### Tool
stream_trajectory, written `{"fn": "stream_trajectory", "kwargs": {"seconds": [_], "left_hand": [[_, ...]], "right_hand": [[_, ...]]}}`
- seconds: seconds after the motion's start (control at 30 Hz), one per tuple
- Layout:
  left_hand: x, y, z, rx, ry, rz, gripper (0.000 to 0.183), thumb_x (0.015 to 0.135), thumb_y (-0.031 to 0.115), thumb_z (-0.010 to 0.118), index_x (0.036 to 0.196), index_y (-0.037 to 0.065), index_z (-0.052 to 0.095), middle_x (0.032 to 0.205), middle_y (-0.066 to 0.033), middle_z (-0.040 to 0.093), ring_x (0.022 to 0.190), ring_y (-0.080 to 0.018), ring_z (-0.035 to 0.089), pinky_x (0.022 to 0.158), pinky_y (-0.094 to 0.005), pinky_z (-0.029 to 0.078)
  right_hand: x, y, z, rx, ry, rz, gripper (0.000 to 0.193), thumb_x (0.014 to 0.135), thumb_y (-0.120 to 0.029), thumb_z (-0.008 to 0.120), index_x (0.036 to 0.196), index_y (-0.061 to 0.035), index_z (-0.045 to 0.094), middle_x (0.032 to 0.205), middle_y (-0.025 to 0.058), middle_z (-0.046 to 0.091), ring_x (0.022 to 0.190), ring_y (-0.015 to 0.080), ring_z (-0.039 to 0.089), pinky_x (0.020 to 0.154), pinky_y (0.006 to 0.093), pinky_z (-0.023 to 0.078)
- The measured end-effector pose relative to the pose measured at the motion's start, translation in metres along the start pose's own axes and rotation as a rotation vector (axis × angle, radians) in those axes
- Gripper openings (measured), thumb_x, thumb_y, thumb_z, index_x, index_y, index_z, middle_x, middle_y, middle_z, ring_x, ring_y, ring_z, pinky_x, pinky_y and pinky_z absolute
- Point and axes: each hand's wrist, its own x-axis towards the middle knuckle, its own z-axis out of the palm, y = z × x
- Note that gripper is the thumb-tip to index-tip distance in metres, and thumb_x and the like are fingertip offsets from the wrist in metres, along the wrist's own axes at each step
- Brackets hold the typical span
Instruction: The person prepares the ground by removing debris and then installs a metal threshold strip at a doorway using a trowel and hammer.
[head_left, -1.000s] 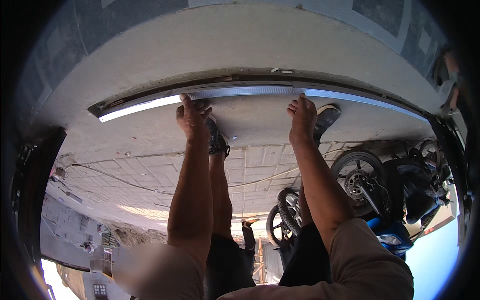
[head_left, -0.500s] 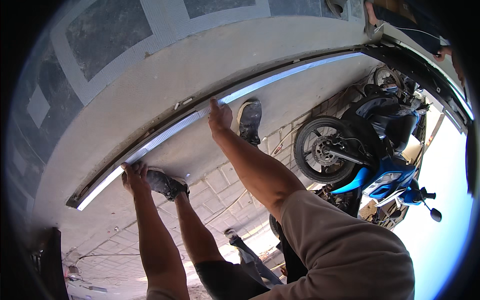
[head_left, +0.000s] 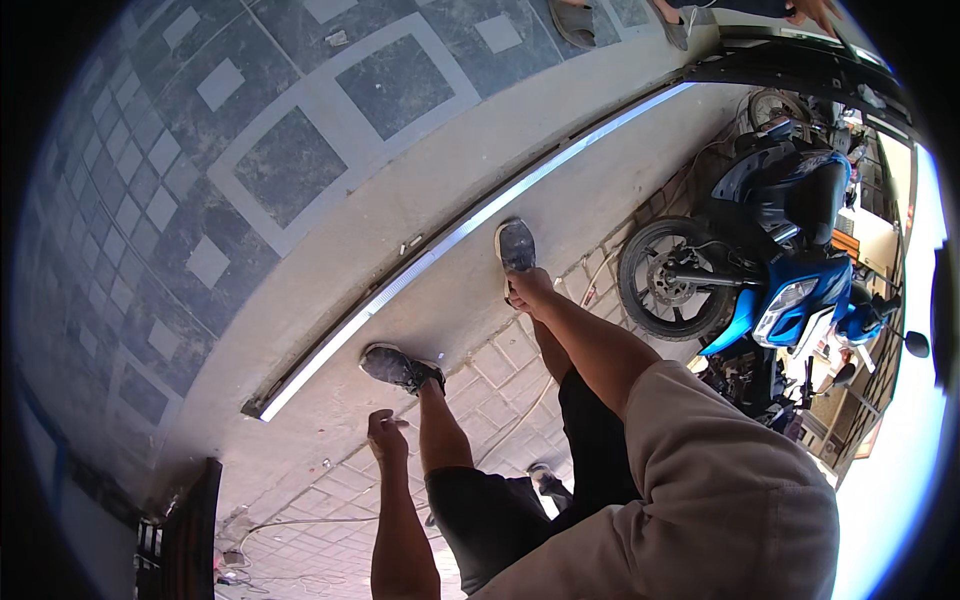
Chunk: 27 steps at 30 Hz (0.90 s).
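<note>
Left hand [head_left: 386, 434]: fingers loosely parted, one jutting rightward; well apart from the strip. Right hand [head_left: 530, 290]: fingers bent, tips partly hidden; grip on anything, cannot tell. It overlaps the right shoe in view; contact cannot be told.

Strip [head_left: 470, 225]: one, long, bright, metallic; set aslant, its near end up and left of the left hand, its far end up and right of the right hand. Groove [head_left: 345, 310]: dark, along the strip's far side from both hands.

Shoes: two, dark, worn. Left shoe [head_left: 395, 367], just above the left hand; right shoe [head_left: 515, 243], at the right hand.

Chips [head_left: 411, 242]: small, pale, up and left of the right hand, beyond the strip.

Tiles [head_left: 395, 88]: dark with pale bands, farther up and left of both hands.

Paving [head_left: 505, 350]: light blocks, below and left of the right hand.

Motorbike [head_left: 735, 315]: blue and black, right of the right hand.

Bystander's shoe [head_left: 573, 22]: grey, far above the right hand.
</note>
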Motion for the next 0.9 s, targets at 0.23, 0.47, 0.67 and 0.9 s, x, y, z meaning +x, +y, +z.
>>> {"fn": "stream_trajectory", "kwargs": {"seconds": [0.23,0.47,0.67,0.9], "left_hand": [[-0.233,0.035,-0.070,0.701,-0.479,0.533,0.071,0.093,0.045,0.063,0.150,0.010,0.041,0.156,-0.0356,0.021,0.147,-0.0474,0.020,0.119,-0.0589,0.019],[-0.236,0.010,-0.157,0.758,-0.698,0.172,0.069,0.101,0.053,0.045,0.159,0.024,0.020,0.163,-0.0294,0.004,0.148,-0.0483,0.017,0.121,-0.0508,0.020],[-0.197,0.017,-0.205,0.693,-0.723,-0.022,0.067,0.102,0.049,0.047,0.159,0.027,0.020,0.165,-0.0197,0.015,0.150,-0.0429,0.016,0.117,-0.0558,0.025],[-0.265,0.119,-0.222,0.772,-0.735,-0.022,0.066,0.103,0.047,0.046,0.159,0.022,0.023,0.164,-0.0178,0.021,0.149,-0.0407,0.021,0.111,-0.0603,0.029]], "right_hand": [[-0.153,0.138,-0.211,-0.585,0.399,-0.104,0.026,0.083,-0.016,0.062,0.100,0.0021,0.071,0.110,0.0273,0.069,0.109,0.0420,0.066,0.093,0.0472,0.053],[-0.325,0.293,-0.174,-0.506,0.114,-0.119,0.046,0.092,-0.040,0.052,0.112,-0.0025,0.071,0.118,0.0220,0.068,0.114,0.0391,0.062,0.099,0.0466,0.050],[-0.382,0.326,-0.102,-0.714,-0.185,-0.481,0.049,0.092,-0.041,0.053,0.113,-0.0019,0.071,0.119,0.0256,0.067,0.115,0.0403,0.062,0.102,0.0478,0.047],[-0.387,0.325,-0.140,-0.029,0.220,-0.627,0.042,0.088,-0.033,0.064,0.116,-0.0021,0.069,0.104,0.0221,0.072,0.099,0.0365,0.069,0.089,0.0438,0.054]]}}
